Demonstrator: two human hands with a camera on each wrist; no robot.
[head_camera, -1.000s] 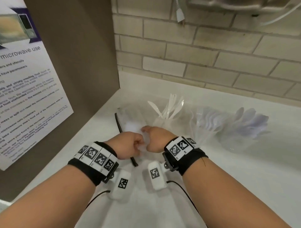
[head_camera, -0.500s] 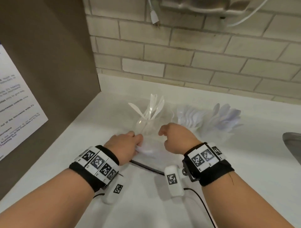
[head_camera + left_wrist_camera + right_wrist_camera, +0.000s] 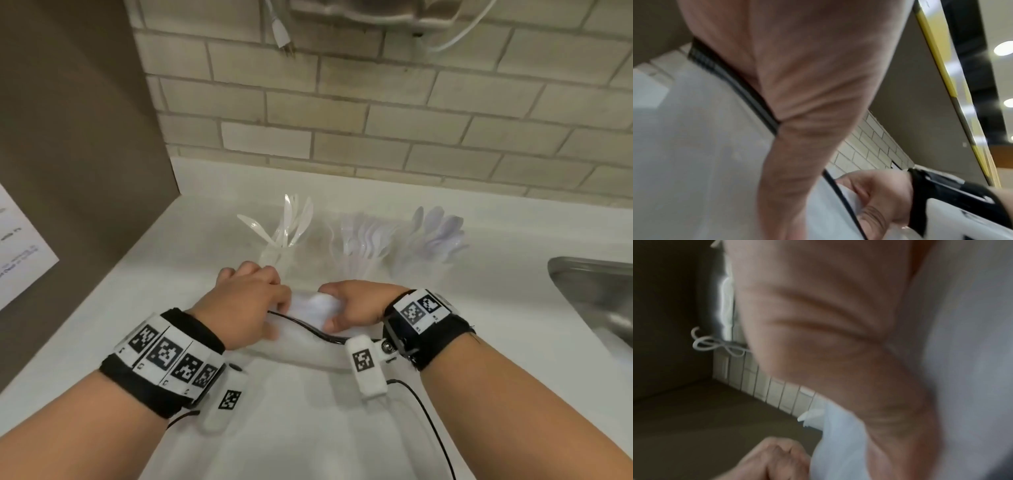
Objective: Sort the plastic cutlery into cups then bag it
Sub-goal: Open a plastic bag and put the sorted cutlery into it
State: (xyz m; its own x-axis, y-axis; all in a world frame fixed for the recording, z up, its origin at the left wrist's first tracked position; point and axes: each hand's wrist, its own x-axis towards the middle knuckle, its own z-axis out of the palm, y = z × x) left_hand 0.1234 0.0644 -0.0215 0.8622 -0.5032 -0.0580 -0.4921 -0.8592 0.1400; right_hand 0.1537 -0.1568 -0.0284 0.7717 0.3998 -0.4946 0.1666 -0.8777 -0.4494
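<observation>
Countertop (image 3: 496, 342), white and backed by a brick wall (image 3: 376, 113), carries everything here, so take the clear bag (image 3: 308, 394) as the landmark: it lies flat at the near edge, mouth turned away from the person, its black zip strip (image 3: 301, 323) running across the top. Beyond the bag stand three clear cups of white plastic cutlery: knives (image 3: 291, 222) straight behind the mouth, forks (image 3: 363, 236) to the right of those, spoons (image 3: 435, 233) furthest right. A steel sink (image 3: 596, 291) sits well to the right of the bag.

At the mouth, the left hand (image 3: 246, 308) is curled round the strip's left part and the right hand (image 3: 359, 308) pinches bunched film at its right part; both grips are closed on the bag, which the blurred wrist views bear out.

Sorting looks finished; the step in hand seems to be opening the bag. Done well, each hand should hold one layer only, near the strip, and draw the layers apart evenly so the thin film doesn't tear. The mouth wants to gape wide before any cup is tipped in, handles first.
</observation>
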